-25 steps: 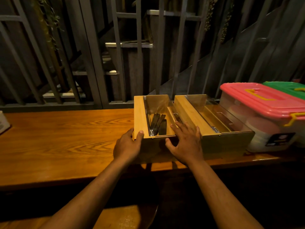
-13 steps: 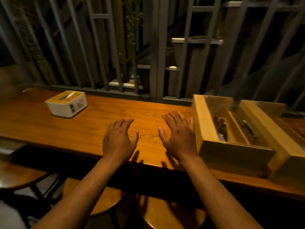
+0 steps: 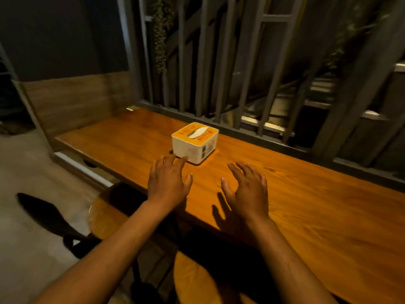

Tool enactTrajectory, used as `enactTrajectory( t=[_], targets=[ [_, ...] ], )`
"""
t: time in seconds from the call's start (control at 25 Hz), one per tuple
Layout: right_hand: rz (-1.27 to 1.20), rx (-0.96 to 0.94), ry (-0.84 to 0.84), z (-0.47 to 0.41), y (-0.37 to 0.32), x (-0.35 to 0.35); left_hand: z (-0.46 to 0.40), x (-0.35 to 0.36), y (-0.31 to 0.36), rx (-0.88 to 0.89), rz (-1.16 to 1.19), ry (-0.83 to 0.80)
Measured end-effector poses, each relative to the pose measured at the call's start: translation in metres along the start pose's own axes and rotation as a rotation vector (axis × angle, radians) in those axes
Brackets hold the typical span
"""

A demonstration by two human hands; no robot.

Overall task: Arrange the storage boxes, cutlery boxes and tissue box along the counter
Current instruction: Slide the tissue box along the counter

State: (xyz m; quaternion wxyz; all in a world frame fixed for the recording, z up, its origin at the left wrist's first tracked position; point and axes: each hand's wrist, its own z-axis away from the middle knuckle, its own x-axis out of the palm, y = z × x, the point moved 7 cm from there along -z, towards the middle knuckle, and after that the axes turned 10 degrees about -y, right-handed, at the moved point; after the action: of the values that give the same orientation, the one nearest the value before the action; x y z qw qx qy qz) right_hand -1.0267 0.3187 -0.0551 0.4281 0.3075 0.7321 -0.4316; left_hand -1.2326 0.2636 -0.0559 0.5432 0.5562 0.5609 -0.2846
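Note:
A white tissue box [image 3: 194, 142] with an orange top and a tissue showing in its slot stands on the wooden counter [image 3: 306, 205], near the back rail. My left hand [image 3: 167, 179] hovers open just in front of the box, its fingertips almost at the box's near lower edge. My right hand [image 3: 247, 189] is open too, fingers spread, above the counter to the right of the box and apart from it. Neither hand holds anything. The cutlery boxes and storage boxes are out of view.
A grey metal railing [image 3: 219, 62] runs along the counter's far edge. The counter ends at the left by a wooden wall panel [image 3: 72, 99]. Round wooden stools [image 3: 105, 213] stand below the near edge, over a grey floor [image 3: 28, 194].
My hands left the wooden cutlery box and moved left along the counter. The view swung left with them, so the cutlery and storage boxes dropped out of sight and the tissue box is now close.

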Motion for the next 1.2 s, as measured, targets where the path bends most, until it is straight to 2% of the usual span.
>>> enactTrajectory(
  t=[0.12,0.24,0.36,0.48,0.56,0.8,1.2],
  targets=[
    [0.003,0.064,-0.073,-0.042,-0.031,0.04,-0.05,0.001,-0.044,-0.014,-0.014,-0.049],
    [-0.03,0.107,-0.128,-0.087,-0.054,0.067,-0.109,-0.001,-0.068,-0.015,0.097,-0.06],
    [-0.122,0.187,-0.149,-0.129,-0.062,0.082,-0.155,0.009,-0.076,-0.089,0.285,-0.109],
    [-0.126,0.23,-0.156,-0.153,-0.07,0.099,-0.183,0.045,-0.089,-0.241,0.598,-0.247],
    [-0.147,0.259,-0.135,-0.156,-0.071,0.108,-0.191,0.06,-0.088,-0.264,0.747,-0.305],
    [-0.21,0.304,-0.026,-0.131,-0.052,0.095,-0.172,0.065,-0.058,-0.21,0.768,-0.344],
    [-0.189,0.409,0.12,-0.006,0.046,0.02,-0.067,0.082,0.077,-0.099,0.777,-0.379]
  ],
)
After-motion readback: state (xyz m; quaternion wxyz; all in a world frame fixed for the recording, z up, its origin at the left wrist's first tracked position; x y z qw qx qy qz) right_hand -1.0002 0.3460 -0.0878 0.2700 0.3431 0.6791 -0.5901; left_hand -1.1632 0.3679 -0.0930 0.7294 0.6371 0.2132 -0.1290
